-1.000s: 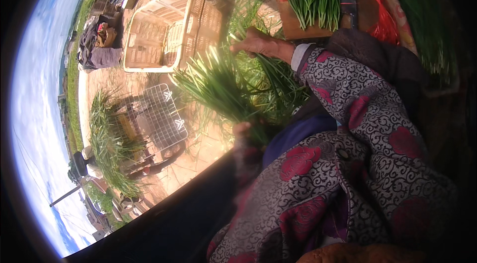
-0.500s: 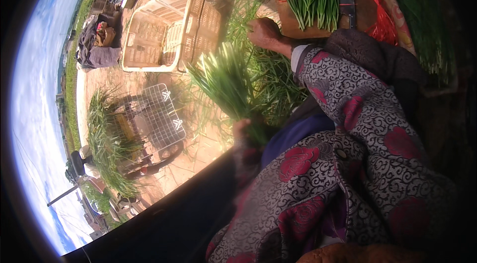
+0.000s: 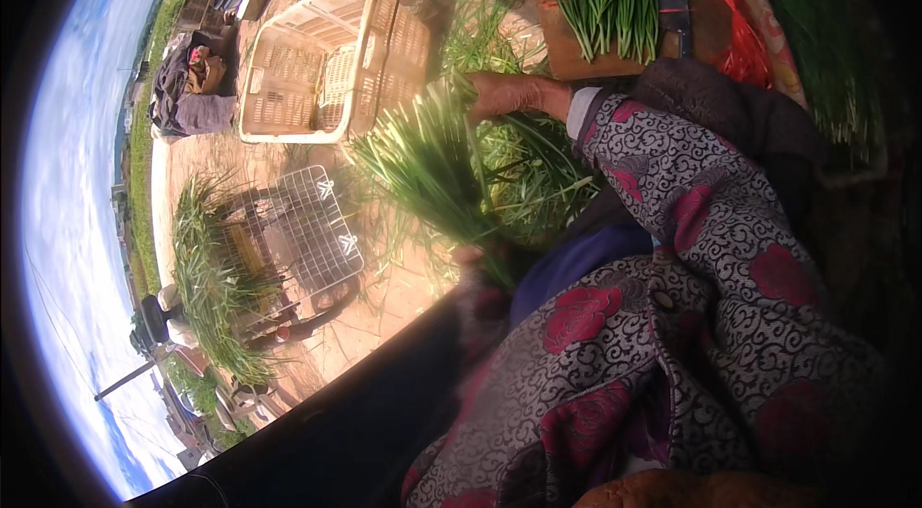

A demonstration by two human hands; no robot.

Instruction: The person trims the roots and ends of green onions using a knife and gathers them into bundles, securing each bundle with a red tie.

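Observation:
A thick bunch of green chives [image 3: 432, 157], pale at the cut ends, slants up and left in front of my body. Its lower end is in my left hand [image 3: 471, 256], which is closed around the stalks and lies partly in shadow. My right hand [image 3: 501, 93] touches the upper right edge of the bunch near the pale ends. Its fingers are hidden among the stalks, so their grip cannot be made out. Below and behind the bunch lies a heap of loose green leaves [image 3: 533, 177].
Beyond my right hand, a wooden board [image 3: 567, 47] carries more chives [image 3: 610, 4], a cleaver [image 3: 674, 9] and red ties [image 3: 740, 37]. A cream plastic crate [image 3: 408, 52] stands ahead. To the left are a wire basket [image 3: 307, 220] and a grass-laden cart [image 3: 216, 268].
My right hand has moved left and slightly down, from beside the bunch to its pale ends. The bunch has tilted slightly left, still in my left hand.

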